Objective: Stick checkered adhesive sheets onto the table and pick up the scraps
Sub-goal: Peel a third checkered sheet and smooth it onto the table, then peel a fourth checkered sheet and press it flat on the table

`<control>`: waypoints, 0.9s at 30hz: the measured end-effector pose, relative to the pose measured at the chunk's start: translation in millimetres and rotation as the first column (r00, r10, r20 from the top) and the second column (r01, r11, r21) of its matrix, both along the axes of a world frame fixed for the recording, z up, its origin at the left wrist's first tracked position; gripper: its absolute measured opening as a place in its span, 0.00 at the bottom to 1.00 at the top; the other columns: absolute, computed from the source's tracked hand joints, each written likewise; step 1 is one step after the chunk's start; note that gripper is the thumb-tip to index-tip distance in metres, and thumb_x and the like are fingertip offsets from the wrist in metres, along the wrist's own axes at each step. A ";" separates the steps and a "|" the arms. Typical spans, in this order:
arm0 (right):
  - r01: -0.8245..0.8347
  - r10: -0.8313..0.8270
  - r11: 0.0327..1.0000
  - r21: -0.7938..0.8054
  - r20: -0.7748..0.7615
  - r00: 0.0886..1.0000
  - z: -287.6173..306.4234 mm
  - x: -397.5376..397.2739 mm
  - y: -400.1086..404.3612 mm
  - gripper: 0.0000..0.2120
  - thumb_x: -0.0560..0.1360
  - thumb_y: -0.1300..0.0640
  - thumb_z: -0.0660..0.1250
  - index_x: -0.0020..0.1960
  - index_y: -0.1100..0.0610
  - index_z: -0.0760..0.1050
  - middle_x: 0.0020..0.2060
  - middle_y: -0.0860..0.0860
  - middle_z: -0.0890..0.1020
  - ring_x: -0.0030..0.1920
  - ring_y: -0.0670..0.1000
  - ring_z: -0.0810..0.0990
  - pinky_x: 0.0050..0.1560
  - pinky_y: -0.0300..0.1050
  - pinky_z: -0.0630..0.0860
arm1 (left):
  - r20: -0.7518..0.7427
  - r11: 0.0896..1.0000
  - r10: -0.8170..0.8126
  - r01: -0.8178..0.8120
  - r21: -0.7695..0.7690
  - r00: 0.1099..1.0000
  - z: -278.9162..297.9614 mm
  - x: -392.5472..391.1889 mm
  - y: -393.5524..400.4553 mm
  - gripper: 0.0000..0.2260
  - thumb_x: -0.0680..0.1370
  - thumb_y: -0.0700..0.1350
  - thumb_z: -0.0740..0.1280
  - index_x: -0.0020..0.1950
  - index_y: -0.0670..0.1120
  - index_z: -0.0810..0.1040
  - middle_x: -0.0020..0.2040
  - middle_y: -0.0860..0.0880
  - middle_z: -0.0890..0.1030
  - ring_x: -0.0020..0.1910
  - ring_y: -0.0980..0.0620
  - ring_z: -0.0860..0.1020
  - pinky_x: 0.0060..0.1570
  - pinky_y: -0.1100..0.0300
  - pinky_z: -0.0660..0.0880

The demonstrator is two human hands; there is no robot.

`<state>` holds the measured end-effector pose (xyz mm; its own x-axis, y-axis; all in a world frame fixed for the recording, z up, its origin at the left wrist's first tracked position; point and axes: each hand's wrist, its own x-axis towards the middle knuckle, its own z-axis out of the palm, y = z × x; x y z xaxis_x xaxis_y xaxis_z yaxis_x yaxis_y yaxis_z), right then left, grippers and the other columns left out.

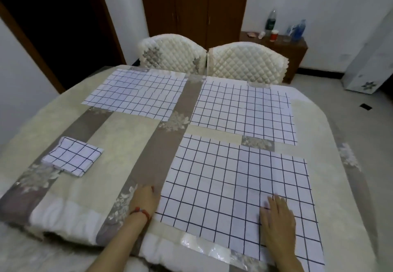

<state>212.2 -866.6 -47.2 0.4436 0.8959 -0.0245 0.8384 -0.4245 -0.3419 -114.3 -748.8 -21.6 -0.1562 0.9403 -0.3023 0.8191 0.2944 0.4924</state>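
Note:
Three white checkered sheets lie flat on the cloth-covered table: one at the far left, one at the far right, and a large near one. My right hand rests flat, palm down, on the near sheet's lower right part. My left hand lies on the tablecloth just beside that sheet's left edge, fingers curled at the edge. A folded stack of checkered sheets sits at the left. A clear shiny strip lies along the sheet's near edge.
Two quilted cream chair backs stand at the table's far side. Behind them are a dark wooden cabinet and a low side table with bottles. A white appliance stands at the right.

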 end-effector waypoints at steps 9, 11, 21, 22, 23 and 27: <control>-0.502 0.504 0.864 -0.039 0.025 0.864 11.4 -134.8 19.7 0.24 0.79 0.47 0.39 0.59 0.52 0.71 0.55 0.49 0.83 0.61 0.48 0.70 0.69 0.40 0.45 | -0.143 0.959 -0.282 0.281 -0.027 0.949 32.2 -51.3 -30.9 0.15 0.74 0.50 0.62 0.60 0.50 0.74 0.61 0.47 0.77 0.60 0.46 0.75 0.58 0.58 0.70; -0.549 0.549 0.836 -0.003 0.052 0.834 15.7 -161.1 34.5 0.23 0.79 0.46 0.38 0.58 0.51 0.69 0.52 0.49 0.83 0.59 0.47 0.68 0.68 0.40 0.51 | -0.202 0.963 -0.257 0.267 0.021 0.945 36.5 -82.1 -23.8 0.16 0.75 0.50 0.62 0.62 0.51 0.73 0.63 0.47 0.75 0.63 0.47 0.73 0.61 0.56 0.68; -0.525 0.527 0.849 -0.064 0.020 0.850 33.3 -323.4 122.3 0.20 0.74 0.47 0.52 0.50 0.54 0.80 0.47 0.49 0.84 0.47 0.50 0.84 0.46 0.45 0.80 | -0.211 0.964 -0.185 0.219 0.149 0.960 24.7 -283.8 57.7 0.17 0.77 0.47 0.62 0.65 0.46 0.71 0.68 0.47 0.71 0.68 0.47 0.67 0.66 0.54 0.66; -0.512 0.512 0.857 -0.059 -0.015 0.859 30.5 -341.9 131.7 0.20 0.72 0.48 0.53 0.51 0.55 0.80 0.47 0.51 0.84 0.48 0.52 0.84 0.47 0.47 0.80 | -0.213 0.964 -0.181 0.216 0.155 0.960 23.3 -301.2 67.9 0.18 0.76 0.47 0.62 0.65 0.46 0.71 0.68 0.46 0.71 0.68 0.47 0.68 0.66 0.54 0.66; -0.512 0.507 0.855 -0.078 -0.077 0.858 28.8 -358.7 140.0 0.21 0.72 0.48 0.53 0.53 0.57 0.79 0.49 0.53 0.84 0.49 0.54 0.83 0.48 0.49 0.79 | -0.224 0.959 -0.188 0.227 0.167 0.956 21.3 -316.2 77.5 0.19 0.76 0.47 0.63 0.66 0.45 0.70 0.68 0.45 0.72 0.68 0.46 0.68 0.66 0.54 0.67; -0.475 0.454 0.876 -0.089 -0.184 0.872 23.2 -413.8 156.3 0.19 0.70 0.48 0.56 0.50 0.56 0.79 0.46 0.53 0.85 0.46 0.53 0.84 0.42 0.47 0.81 | -0.313 0.903 -0.384 0.424 0.071 0.869 11.1 -344.0 109.5 0.22 0.75 0.50 0.63 0.68 0.48 0.68 0.71 0.47 0.67 0.72 0.50 0.63 0.70 0.56 0.62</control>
<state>-201.7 -710.3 -24.1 -0.0414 0.9819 -0.1850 0.8913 -0.0474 -0.4509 -458.3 -639.3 -10.5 0.1859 0.9675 -0.1712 0.9622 -0.1441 0.2310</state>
